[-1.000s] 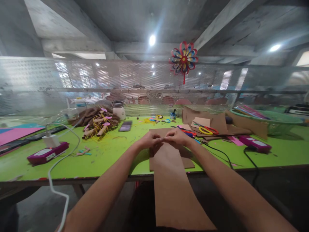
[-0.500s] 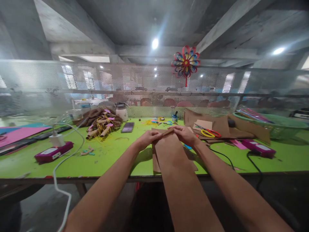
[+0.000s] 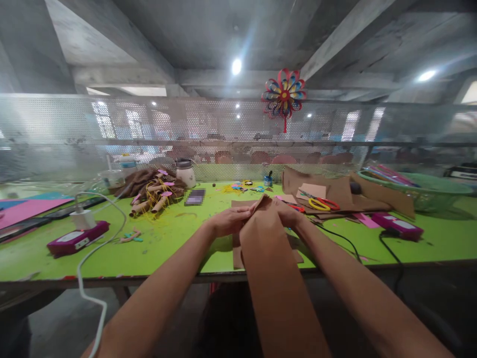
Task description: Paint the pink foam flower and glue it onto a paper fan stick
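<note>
A long strip of brown kraft paper (image 3: 278, 278) runs from my hands down past the table's front edge toward me. Its far end is folded and peaks up between my fingers. My left hand (image 3: 231, 220) pinches the left side of that end. On the right side, my right hand (image 3: 285, 213) is closed on the paper, its fingertips partly hidden behind it. Beneath lie more brown paper sheets (image 3: 237, 257), flat on the green table (image 3: 164, 248). Scissors with yellow and red handles (image 3: 318, 203) rest on brown paper just right of my right hand.
At left are a purple power strip (image 3: 78, 238) with a white charger and cable, and rolled brown tubes (image 3: 159, 205) with yellow string. A white jar (image 3: 185, 174) stands behind. At right sit another purple power strip (image 3: 398, 226) and a green basket (image 3: 428, 191).
The paper's far end has gone from a flat narrow roll to a raised, bent peak. Both hands have turned inward around it, and the right fingers have slipped behind the paper.
</note>
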The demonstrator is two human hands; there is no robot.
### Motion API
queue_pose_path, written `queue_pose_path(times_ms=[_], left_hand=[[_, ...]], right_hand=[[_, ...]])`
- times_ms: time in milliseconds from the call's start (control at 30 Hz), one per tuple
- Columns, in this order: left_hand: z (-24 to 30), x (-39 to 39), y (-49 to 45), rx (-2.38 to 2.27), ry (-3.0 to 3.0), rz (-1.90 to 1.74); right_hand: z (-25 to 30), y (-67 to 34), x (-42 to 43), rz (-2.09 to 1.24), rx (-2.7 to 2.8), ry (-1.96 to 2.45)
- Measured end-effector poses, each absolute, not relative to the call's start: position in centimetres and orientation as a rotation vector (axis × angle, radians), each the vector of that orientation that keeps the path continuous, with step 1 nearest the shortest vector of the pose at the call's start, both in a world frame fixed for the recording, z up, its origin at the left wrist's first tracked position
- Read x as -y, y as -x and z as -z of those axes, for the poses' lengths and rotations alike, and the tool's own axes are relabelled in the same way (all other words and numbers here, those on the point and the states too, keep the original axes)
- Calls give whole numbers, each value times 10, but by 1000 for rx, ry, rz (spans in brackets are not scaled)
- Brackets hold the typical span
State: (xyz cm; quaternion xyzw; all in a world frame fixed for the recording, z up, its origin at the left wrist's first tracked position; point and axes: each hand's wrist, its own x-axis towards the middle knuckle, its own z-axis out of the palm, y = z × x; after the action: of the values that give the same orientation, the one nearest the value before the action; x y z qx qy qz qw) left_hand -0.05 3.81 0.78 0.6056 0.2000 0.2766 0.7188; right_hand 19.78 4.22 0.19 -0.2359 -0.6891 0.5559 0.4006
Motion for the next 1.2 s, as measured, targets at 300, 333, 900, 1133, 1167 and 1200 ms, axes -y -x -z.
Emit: queue_pose_path(times_ms=[300, 333, 900, 1133, 1167, 1200], left_hand=[[0, -61, 6, -728, -1430, -785], [-2, -64, 7, -736, -1412, -858], [8, -63, 1, -1137, -2202, -691], [14, -67, -2, -1099, -2369, -660], [15, -69, -3, -1091, -2410, -655], [16, -71, -3, -1086, -2451, -648]], right_hand=[[-1, -208, -49, -1161, 1788, 791], [-1, -208, -51, -1114, 1849, 805], [14, -208, -62, -615, 2251, 1095], [18, -219, -69, -678, 2329, 1122], [20, -220, -71, -673, 2353, 1117], [21, -221, -72, -666, 2374, 1109]])
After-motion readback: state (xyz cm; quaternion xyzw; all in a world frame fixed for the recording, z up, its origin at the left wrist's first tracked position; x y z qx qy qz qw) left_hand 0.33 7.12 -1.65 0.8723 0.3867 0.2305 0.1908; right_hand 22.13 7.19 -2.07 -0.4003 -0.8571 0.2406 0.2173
